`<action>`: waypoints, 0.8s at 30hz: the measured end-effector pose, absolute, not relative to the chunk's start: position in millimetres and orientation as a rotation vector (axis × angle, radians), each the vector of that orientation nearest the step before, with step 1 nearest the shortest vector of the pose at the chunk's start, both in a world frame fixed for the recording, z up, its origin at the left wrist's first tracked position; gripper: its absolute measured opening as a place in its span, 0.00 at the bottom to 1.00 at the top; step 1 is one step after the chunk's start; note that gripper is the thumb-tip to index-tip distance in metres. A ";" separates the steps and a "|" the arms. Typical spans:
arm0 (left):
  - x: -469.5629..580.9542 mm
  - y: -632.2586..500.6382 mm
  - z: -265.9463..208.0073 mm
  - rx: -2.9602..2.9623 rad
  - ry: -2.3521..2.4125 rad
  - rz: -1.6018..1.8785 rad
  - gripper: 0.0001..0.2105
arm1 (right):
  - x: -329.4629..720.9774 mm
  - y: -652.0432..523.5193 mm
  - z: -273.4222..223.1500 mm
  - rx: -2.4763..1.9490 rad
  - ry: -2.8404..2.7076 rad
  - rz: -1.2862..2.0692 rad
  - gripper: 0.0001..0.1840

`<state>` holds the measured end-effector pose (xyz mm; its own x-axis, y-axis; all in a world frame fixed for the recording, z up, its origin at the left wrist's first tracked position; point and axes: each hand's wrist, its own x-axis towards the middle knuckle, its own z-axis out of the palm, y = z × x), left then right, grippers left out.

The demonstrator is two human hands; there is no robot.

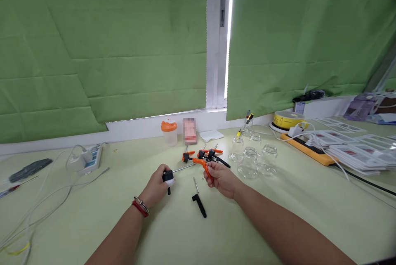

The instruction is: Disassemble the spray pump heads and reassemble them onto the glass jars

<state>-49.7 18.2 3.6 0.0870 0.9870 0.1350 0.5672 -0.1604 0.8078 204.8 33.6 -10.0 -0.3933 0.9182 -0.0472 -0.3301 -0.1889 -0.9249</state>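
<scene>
My left hand is closed around a black clamp part with a white patch. From this part a thin metal rod points right toward my other hand. My right hand pinches an orange lever-shaped handle by its lower end. The handle's upper end is close to the rod's tip; whether they touch I cannot tell. Below, between my hands, lie a loose black handle piece and a short metal pin. Just behind sit several orange-and-black clamps, partly overlapping.
Several clear glass jars stand right of my right hand. An orange-lidded cup is at the back near the wall. Farther right are an orange power strip and stacked white panels. White cables and a socket strip lie left.
</scene>
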 end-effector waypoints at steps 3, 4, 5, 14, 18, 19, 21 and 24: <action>-38.6 11.8 5.5 1.745 1.385 0.969 0.11 | 203.9 31.8 -11.3 -0.802 -1.037 1.785 0.17; -35.7 10.1 5.9 1.737 1.349 0.967 0.11 | 203.4 32.0 -11.3 -0.811 -1.023 1.801 0.15; -33.2 8.5 6.3 1.732 1.319 0.961 0.11 | 203.0 32.3 -11.1 -0.822 -1.015 1.820 0.14; -18.2 0.1 10.0 1.714 1.320 0.950 0.10 | 205.4 28.7 -4.6 -0.769 -1.015 1.921 0.11; -10.3 -5.3 12.3 1.745 1.288 0.970 0.17 | 201.3 21.9 -2.6 -0.783 -1.074 1.954 0.12; -7.8 -7.1 13.0 1.744 1.262 0.975 0.20 | 199.9 20.1 -2.6 -0.796 -1.090 1.960 0.12; -2.5 -10.7 14.2 1.723 1.198 0.976 0.25 | 197.2 16.7 -3.0 -0.808 -1.115 1.968 0.13; 4.5 -14.4 15.8 1.691 1.099 0.966 0.23 | 194.3 12.9 -3.4 -0.778 -1.141 1.972 0.15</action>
